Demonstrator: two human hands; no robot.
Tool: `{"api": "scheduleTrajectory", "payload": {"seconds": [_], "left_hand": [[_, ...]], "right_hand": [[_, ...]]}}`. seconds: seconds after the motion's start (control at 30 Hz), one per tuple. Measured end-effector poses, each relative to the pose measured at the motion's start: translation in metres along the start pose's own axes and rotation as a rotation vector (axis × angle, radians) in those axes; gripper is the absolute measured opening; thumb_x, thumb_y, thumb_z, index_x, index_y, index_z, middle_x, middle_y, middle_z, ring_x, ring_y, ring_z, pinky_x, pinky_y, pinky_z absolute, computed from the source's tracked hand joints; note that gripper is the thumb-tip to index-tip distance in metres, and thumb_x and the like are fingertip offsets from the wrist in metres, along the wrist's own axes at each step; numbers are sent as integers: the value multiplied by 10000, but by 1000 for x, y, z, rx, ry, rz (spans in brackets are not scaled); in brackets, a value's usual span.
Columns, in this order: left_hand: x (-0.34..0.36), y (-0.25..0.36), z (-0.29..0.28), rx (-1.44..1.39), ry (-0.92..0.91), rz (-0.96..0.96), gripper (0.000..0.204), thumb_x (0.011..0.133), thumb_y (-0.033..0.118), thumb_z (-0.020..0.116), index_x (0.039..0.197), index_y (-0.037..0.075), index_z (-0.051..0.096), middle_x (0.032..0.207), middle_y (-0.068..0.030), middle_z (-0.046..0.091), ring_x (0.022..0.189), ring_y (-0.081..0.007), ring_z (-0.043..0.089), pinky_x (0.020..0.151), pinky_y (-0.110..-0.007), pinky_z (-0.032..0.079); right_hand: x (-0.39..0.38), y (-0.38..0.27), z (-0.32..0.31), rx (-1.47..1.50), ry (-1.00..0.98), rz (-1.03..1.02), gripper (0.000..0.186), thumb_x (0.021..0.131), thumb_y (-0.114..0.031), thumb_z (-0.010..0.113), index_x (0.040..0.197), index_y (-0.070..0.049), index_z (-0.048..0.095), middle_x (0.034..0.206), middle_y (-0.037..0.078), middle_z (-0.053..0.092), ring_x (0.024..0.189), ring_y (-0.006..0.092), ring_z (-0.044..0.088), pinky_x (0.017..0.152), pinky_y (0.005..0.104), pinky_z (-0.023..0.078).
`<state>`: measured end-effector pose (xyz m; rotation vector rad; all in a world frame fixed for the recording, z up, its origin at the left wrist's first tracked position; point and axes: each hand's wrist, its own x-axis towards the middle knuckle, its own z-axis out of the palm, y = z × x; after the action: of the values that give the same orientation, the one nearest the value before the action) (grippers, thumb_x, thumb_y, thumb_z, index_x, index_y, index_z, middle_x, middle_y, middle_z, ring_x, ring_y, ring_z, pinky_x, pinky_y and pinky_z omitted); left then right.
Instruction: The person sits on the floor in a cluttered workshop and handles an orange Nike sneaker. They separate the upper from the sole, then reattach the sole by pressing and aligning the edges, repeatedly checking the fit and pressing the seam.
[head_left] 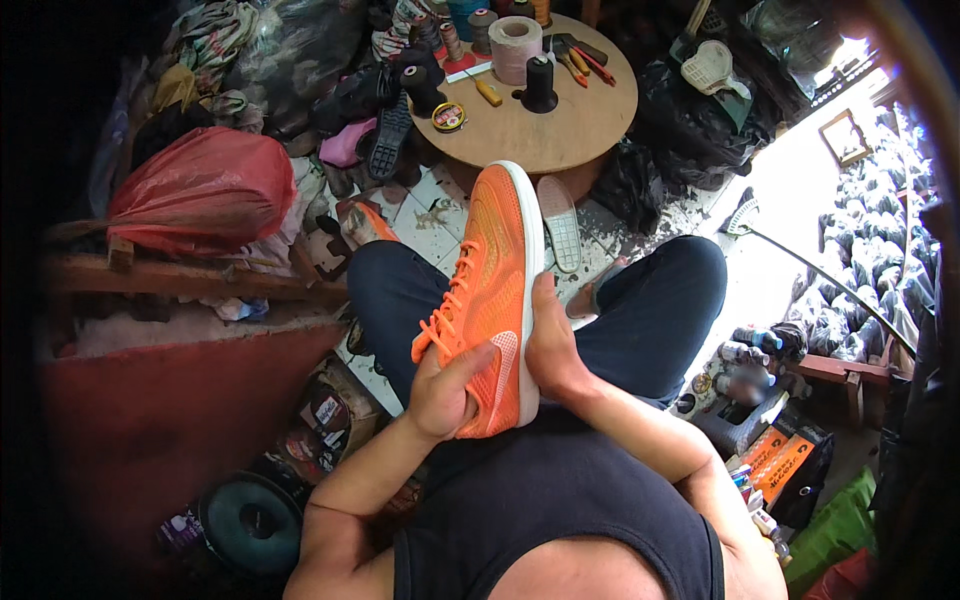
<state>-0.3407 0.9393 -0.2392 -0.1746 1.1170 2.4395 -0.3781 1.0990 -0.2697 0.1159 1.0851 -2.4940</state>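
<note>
An orange sports shoe (495,270) with orange laces and a white sole lies on its side over my lap, toe pointing away from me. My left hand (442,392) grips its heel end, with the thumb across the side of the upper. My right hand (553,345) presses flat against the white sole edge on the right side. Both of my knees, in dark trousers, spread out under the shoe.
A round wooden table (560,125) ahead carries thread spools, a roll of tape, a small tin and hand tools. A loose white sole (560,222) lies on the tiled floor. A red sack (205,185) sits at left, bottles and orange boxes (775,455) at right.
</note>
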Motion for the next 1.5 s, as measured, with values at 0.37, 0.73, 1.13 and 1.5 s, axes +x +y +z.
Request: {"api": "scheduleTrajectory", "payload": {"seconds": [0.37,0.73,1.13,1.5], "left_hand": [[-1,-4,14,416,189,131,413,1040,77,721,1420,-35,605,1338,-90,713,1209,-166,670,1050,-337,526],[-14,-5,11,808,203,263,358,1048,11,660,1394,-59,603,1315,-105,714,1203,-183,678,1068,-341,524],[-3,-10,9,644,181,207,330,1073,94,658,1373,-41,637,1250,-91,744,1139,-157,690,996,-330,538],[-9,11,-10,384,-266,-164,762,1040,253,565,1666,-48,251,1630,-140,439,1518,-228,412,1265,-393,308]], "right_hand": [[2,16,-11,-85,49,-95,626,1204,-402,229,1656,21,314,1606,191,476,1485,265,472,1242,381,369],[-2,18,-3,-241,89,-261,602,1203,-319,280,1683,43,254,1643,194,443,1523,267,432,1257,378,345],[0,18,-5,-4,27,-43,680,1193,-483,205,1617,21,374,1531,200,558,1386,286,585,1178,410,475],[-5,-1,1,126,100,94,781,1164,-567,107,1625,16,346,1522,237,556,1395,343,587,1209,464,466]]}}
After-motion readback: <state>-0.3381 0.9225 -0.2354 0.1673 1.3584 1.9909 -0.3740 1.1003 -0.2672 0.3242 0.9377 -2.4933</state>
